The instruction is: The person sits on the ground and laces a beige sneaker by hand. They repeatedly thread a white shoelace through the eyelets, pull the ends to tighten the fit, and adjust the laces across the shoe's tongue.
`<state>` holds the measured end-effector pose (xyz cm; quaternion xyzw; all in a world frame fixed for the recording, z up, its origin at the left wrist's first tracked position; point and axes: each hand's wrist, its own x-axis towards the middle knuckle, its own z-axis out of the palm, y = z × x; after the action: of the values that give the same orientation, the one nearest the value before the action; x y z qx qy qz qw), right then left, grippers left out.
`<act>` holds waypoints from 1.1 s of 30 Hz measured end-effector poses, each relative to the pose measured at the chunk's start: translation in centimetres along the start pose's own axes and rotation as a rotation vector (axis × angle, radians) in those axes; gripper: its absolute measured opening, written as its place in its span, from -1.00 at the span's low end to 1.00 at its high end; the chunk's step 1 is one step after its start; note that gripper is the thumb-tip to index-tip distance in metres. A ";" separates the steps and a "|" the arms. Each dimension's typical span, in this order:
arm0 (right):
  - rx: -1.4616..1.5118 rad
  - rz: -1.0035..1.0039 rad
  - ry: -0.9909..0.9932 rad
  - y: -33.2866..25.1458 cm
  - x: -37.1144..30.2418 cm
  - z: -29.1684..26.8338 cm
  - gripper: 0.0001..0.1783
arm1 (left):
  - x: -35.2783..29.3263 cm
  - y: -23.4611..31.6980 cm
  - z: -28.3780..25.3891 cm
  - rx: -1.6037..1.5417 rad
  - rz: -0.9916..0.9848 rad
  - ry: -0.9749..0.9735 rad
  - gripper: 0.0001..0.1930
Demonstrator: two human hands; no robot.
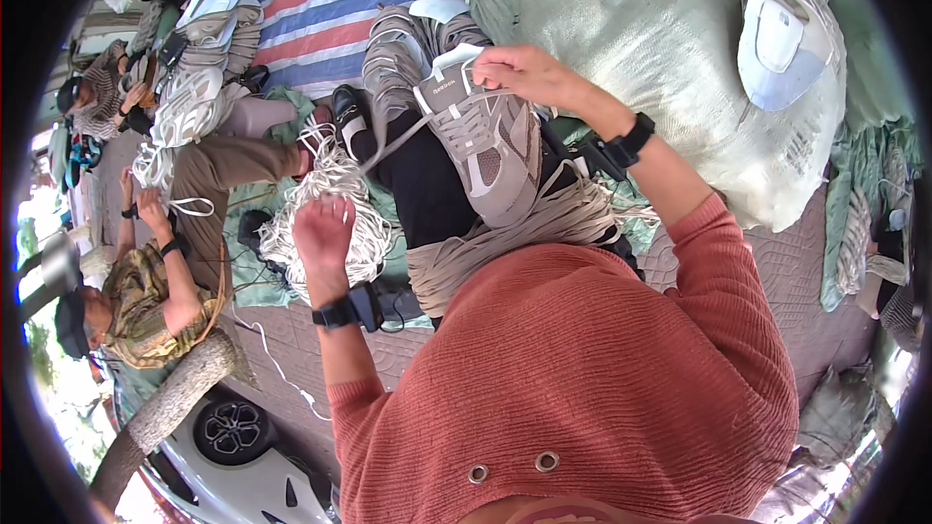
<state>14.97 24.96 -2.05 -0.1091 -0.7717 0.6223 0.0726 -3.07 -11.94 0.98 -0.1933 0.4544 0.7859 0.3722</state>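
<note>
Across my lap [419, 196], toward its knee edge, lies the grey shoe [493, 160], mesh-sided, flat-laced. My right hand [516, 75] pinches narrow at its collar, on what I can't tell. My left hand [324, 231], half-curled, its hold unclear, is above stringy white laces [357, 250]. Beyond, a woven sack [621, 58] bulges, contents hidden, stacked uppers [791, 33] at its right edge.
</note>
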 end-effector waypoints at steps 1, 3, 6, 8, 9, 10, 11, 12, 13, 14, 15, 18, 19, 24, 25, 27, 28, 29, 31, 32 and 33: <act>-0.169 -0.104 0.076 0.6 0.1 0.9 -0.83 | -0.5 0.4 -2.0 -0.001 -0.060 0.067 -0.87; -0.512 -0.305 0.224 1.3 -0.1 2.3 -0.82 | -1.4 1.2 -6.4 0.171 -0.091 0.038 -0.81; -0.640 -0.272 0.228 0.2 -1.7 3.2 -0.82 | -1.8 1.6 -7.2 0.958 0.098 0.310 -0.77; -0.614 -0.125 0.157 -0.1 -2.5 3.2 -0.82 | -1.2 1.5 -6.6 1.950 0.745 0.280 -0.73; -0.544 -0.008 0.100 -0.8 -2.6 3.1 -0.82 | -0.3 1.2 -6.2 1.897 1.095 0.142 -0.77; -0.482 0.126 0.056 -0.8 -2.8 2.7 -0.81 | 0.6 0.2 -2.9 1.666 0.956 0.037 -0.86; -0.432 0.161 0.050 -0.7 -2.8 2.4 -0.80 | 1.2 -0.9 -0.1 1.480 0.823 -0.032 -0.88; -0.382 0.189 0.037 -0.7 -2.5 2.3 -0.79 | 2.7 -1.8 1.4 1.472 0.952 -0.152 -0.88; -0.335 0.231 0.036 -0.4 -2.3 2.0 -0.78 | 3.0 -3.7 5.7 1.387 1.040 -0.232 -0.89; -0.349 0.229 0.040 -0.6 -2.2 1.9 -0.77 | 3.6 -4.8 8.7 1.385 1.048 -0.298 -0.91; -0.365 0.226 0.042 -0.8 -2.2 2.0 -0.77 | 4.6 -5.9 11.3 1.448 1.103 -0.378 -0.93; -0.435 0.223 0.054 -2.0 -2.2 2.2 -0.75 | 5.8 -8.5 15.9 1.833 1.241 -0.481 -0.93; -0.460 0.223 0.064 -2.3 -2.0 2.2 -0.75 | 6.4 -9.1 16.4 1.851 1.225 -0.513 -0.93; -0.369 0.238 -0.033 -2.0 -0.5 1.7 -0.79 | 7.8 -10.7 17.9 1.884 1.087 -0.691 -0.88; -0.316 0.257 -0.069 -2.0 -0.3 1.5 -0.80 | 8.0 -10.8 18.0 1.878 1.070 -0.714 -0.88; 0.000 0.339 -0.096 -0.8 0.1 1.2 -0.80 | 8.1 -10.7 18.0 1.857 1.014 -0.754 -0.82; 0.158 0.379 -0.105 -0.3 0.2 1.0 -0.80 | 8.0 -10.6 17.9 1.839 1.019 -0.779 -0.80; 0.128 0.387 -0.122 0.2 0.1 0.9 -0.79 | 7.9 -10.6 17.9 1.821 1.023 -0.803 -0.78; 0.063 0.404 -0.163 -0.5 0.2 0.8 -0.78 | 7.2 -10.6 18.0 1.806 1.134 -0.823 -0.75; 0.048 0.398 -0.122 -0.6 0.3 1.1 -0.78 | 6.9 -10.6 18.2 1.797 1.189 -0.834 -0.73; 0.031 0.390 -0.083 -0.6 0.4 1.5 -0.78 | 6.7 -10.6 18.6 1.808 1.257 -0.847 -0.73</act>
<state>14.20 23.49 -1.76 -0.2296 -0.7288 0.6402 -0.0798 1.34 10.00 0.17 0.6745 0.7018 0.2254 0.0426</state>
